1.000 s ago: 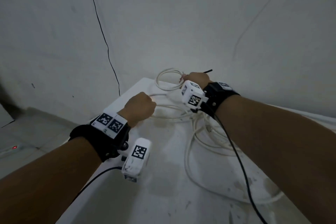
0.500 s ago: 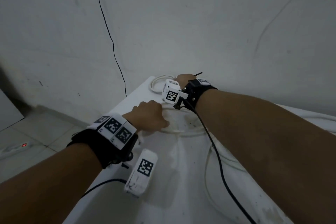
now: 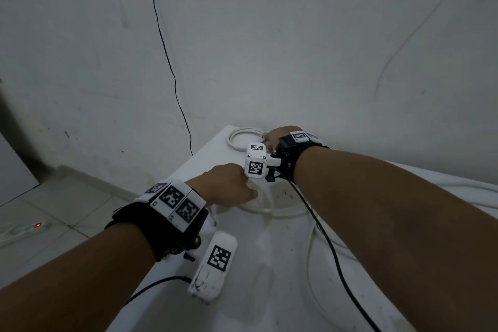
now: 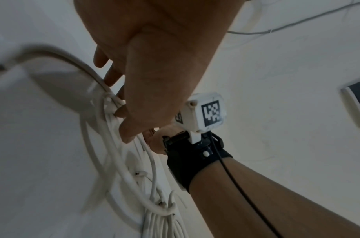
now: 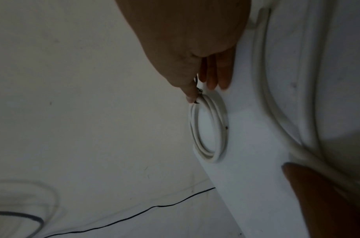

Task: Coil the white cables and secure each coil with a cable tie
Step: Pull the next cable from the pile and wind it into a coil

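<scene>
On the table's far corner: coiled white cable (image 5: 208, 130), right hand (image 5: 195, 53) pinching its edge.
Left hand (image 3: 229, 186): gripping loose cable (image 4: 114, 145).
Surface: white table (image 3: 269, 264), grey wall (image 3: 269, 48) behind.

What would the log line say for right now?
right hand: sets small cable coil on table corner | left hand: grips loose white cable | next coil: not yet tied

A small coil (image 3: 244, 139) lies at the far corner of the table (image 3: 275, 264), next to the wall (image 3: 242, 48). The right hand (image 3: 280, 135) is just right of this coil and touches it. The left hand (image 3: 229, 183) is nearer and left, on the loose cable (image 3: 272, 210), which lies in loops in the middle of the table. A power strip (image 3: 24, 229) lies on the floor (image 3: 54, 210), far left.
</scene>
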Motion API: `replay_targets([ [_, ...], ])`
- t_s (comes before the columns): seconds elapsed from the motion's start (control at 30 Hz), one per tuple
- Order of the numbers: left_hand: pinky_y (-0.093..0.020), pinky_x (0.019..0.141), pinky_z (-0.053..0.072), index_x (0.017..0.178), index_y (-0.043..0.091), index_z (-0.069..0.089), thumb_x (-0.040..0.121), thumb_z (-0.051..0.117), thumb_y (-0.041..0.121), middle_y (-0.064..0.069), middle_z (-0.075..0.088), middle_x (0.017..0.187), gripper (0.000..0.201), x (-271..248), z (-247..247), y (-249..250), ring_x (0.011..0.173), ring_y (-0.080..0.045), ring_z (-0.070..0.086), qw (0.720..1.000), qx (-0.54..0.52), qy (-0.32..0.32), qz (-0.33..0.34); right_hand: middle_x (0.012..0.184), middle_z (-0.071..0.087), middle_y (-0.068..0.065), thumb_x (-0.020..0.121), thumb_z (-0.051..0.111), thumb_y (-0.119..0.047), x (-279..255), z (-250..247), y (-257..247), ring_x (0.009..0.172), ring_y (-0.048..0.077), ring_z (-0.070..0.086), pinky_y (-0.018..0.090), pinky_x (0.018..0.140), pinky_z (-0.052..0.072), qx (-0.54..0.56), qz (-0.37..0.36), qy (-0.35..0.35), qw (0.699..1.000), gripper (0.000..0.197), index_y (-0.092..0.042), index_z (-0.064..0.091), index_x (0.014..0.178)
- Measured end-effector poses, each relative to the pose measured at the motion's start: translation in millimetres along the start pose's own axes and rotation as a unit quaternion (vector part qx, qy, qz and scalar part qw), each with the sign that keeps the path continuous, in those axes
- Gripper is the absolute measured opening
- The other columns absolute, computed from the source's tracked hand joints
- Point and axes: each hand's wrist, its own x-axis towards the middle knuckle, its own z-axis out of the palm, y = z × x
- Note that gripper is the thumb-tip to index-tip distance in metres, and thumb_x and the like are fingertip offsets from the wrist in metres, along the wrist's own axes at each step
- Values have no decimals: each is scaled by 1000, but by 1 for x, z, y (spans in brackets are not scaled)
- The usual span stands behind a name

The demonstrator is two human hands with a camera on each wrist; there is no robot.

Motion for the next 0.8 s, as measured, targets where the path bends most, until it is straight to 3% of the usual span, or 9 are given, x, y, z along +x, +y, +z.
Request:
replay_targets([
  [0.1,-40,102,46,120,7,64,94,59,37,-9,64,122,40,-1,-2,5,115,-26,58,1000,9,-4,-4,113,68,1,91,56,-46,8,-9,3,96,28,65,36,89,52,-87,-1,-4,996,37,-22,63,119],
  [0.2,-36,103,44,129,6,61,96,57,39,-9,60,130,46,-6,-6,12,120,-25,56,1000,30,-7,-2,107,69,6,85,56,-49,-17,-20,0,93,30,65,41,88,53,-144,-21,22,989,41,-19,65,112],
  [0.27,-36,103,44,129,6,61,97,56,38,-10,59,132,45,-10,-9,18,121,-25,55,999,38,-4,3,108,70,10,88,59,-43,-35,-29,0,95,33,67,41,87,55,-105,-22,56,993,39,-13,66,112],
  [0.37,-34,100,45,126,3,63,98,56,35,-13,59,133,43,-19,-16,30,118,-26,57,998,45,31,11,127,64,11,94,63,-31,-66,-52,4,113,32,62,37,94,52,0,-30,75,997,44,-9,58,130],
  [0.43,-32,94,48,117,1,68,98,55,32,-15,64,124,39,-25,-19,44,112,-27,60,997,29,65,35,117,66,12,93,65,-18,-88,-71,8,99,28,66,32,85,56,131,-35,92,987,34,-1,60,123],
  [0.5,-32,90,48,108,-1,71,98,55,30,-15,68,115,36,-29,-17,64,109,-28,61,994,8,90,68,83,63,13,92,65,-9,-120,-89,18,62,18,62,28,67,58,175,7,92,980,11,2,62,89],
  [0.57,-31,83,49,101,-2,72,96,58,27,-15,71,106,33,-34,-13,91,102,-27,63,989,-24,101,105,69,59,13,89,71,-7,-159,-113,38,46,16,57,27,52,57,184,44,120,974,19,1,59,76],
  [0.67,-22,63,43,99,5,74,96,59,25,-5,72,99,25,-48,-1,138,86,-17,62,982,-63,88,158,73,64,13,87,74,-11,-223,-152,78,53,19,59,25,45,54,114,64,125,984,18,3,63,86],
  [0.8,-20,69,45,103,11,73,95,62,28,4,68,93,22,-67,23,194,87,-13,62,972,-76,14,222,77,71,13,86,76,-17,-293,-201,143,59,20,64,28,53,56,-13,65,177,982,19,-1,68,83],
])
